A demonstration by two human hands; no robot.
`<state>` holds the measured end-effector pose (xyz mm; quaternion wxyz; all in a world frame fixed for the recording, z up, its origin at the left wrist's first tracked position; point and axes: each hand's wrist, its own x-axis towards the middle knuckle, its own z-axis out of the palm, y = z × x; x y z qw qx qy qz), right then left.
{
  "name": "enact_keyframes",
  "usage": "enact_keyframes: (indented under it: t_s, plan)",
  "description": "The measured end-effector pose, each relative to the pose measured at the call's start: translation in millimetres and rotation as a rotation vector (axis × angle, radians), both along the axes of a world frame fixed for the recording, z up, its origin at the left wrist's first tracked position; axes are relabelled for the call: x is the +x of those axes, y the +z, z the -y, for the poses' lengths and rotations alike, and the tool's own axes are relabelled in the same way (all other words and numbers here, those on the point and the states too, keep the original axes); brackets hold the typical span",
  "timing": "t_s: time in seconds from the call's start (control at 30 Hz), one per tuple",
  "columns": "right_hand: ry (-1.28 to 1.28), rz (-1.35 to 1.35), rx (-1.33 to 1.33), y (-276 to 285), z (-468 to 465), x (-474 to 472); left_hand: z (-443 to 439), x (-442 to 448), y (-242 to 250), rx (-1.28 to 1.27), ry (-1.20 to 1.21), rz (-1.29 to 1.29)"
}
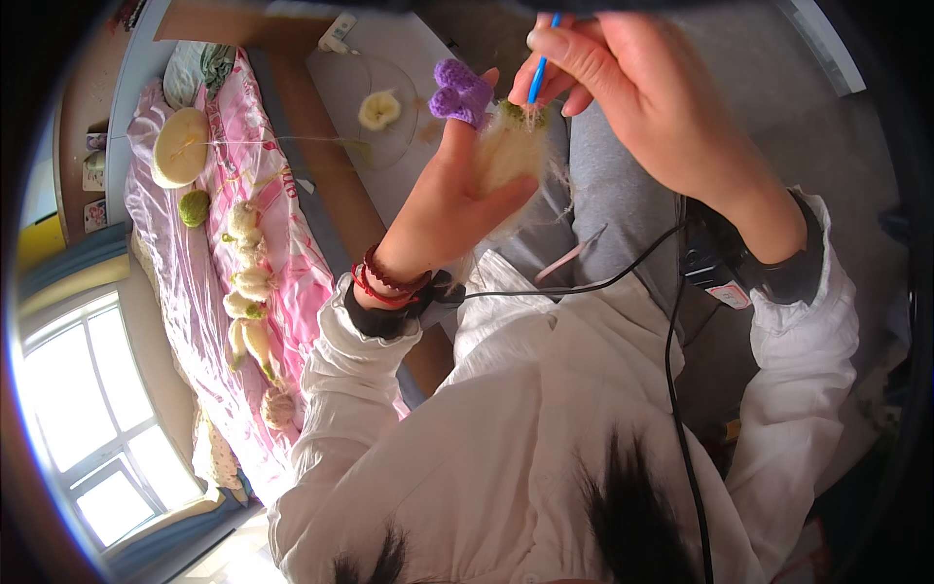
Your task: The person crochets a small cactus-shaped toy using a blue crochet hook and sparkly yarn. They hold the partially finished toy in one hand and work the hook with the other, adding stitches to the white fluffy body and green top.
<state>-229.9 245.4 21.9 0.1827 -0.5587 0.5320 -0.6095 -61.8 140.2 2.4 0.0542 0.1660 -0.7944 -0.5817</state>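
My left hand (452, 193) holds a fuzzy cream yarn piece (507, 157) with a green patch (514, 111) at its top. A purple crocheted cover (461, 93) sits on a finger of this hand. In my right hand (627, 87) is a slim blue-handled tool (540, 73), possibly a crochet hook, pointing down at the green patch. Pale pinkish fibres (534, 118) gather at its tip, which I cannot see clearly. Loose strands hang from the piece over my grey trousers (620, 193). A thin pinkish stick-like thing (571, 254) lies on my lap.
To the left, a bed with pink bedding (299, 255) carries a cream disc (179, 150), a green yarn ball (193, 209), several fuzzy crocheted pieces (253, 283) and a beige yarn ball (278, 407). Beyond its wooden edge lies a cream yarn ring (379, 110). A black cable (562, 293) crosses my lap.
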Motion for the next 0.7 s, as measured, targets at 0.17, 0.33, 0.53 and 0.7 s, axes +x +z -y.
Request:
enact_keyframes:
  t_s: [0.17, 0.33, 0.53, 0.7]
  plan:
    - [0.303, 0.299, 0.167, 40.1, -27.3, -43.8, 7.2, 6.5, -4.0, 0.229, 0.079, -0.033]
    - [0.428, 0.106, 0.271, 56.6, -63.1, -61.9, 19.5, 14.8, 1.1, 0.255, 0.179, -0.068]
    - [0.414, -0.012, 0.272, 52.4, -83.6, -56.6, 31.6, 22.5, 3.2, 0.113, 0.255, -0.110]
    - [0.381, -0.070, 0.266, 50.8, -90.9, -53.8, 41.3, 28.0, -0.2, -0.026, 0.279, -0.170]
